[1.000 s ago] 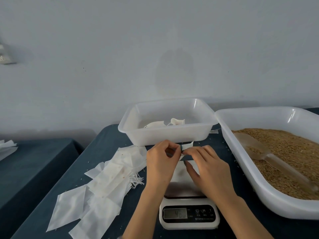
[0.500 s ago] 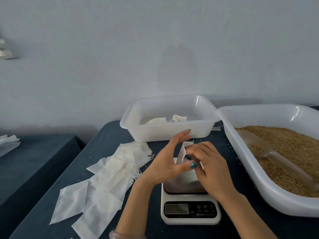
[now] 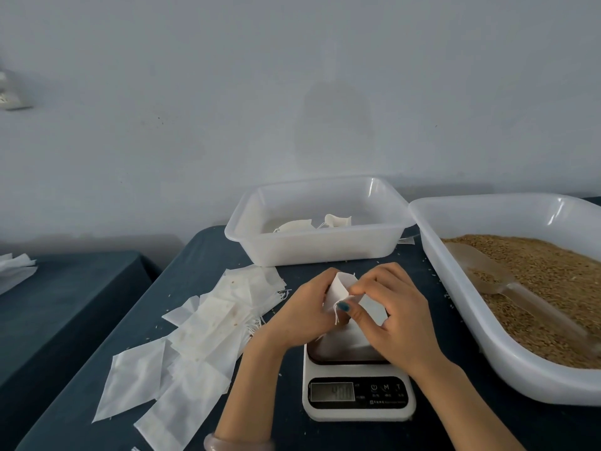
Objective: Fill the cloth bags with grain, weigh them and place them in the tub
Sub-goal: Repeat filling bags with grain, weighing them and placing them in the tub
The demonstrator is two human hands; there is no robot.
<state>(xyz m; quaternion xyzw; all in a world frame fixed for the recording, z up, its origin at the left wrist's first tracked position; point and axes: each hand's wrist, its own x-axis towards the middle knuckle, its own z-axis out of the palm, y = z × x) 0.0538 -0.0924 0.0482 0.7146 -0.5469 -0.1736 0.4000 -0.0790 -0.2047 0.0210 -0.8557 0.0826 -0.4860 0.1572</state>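
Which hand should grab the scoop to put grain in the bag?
Probably the right hand. The scoop lies in the grain tub on that side, close by. The left hand pinches the cloth bag over the scale and could hold it alone.

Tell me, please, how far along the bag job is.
Early on. Done: two bags lie in the tub. In hand: left hand and right hand hold one bag over the scale. Left: the pile of empty bags beside it, with the scoop resting in the grain.
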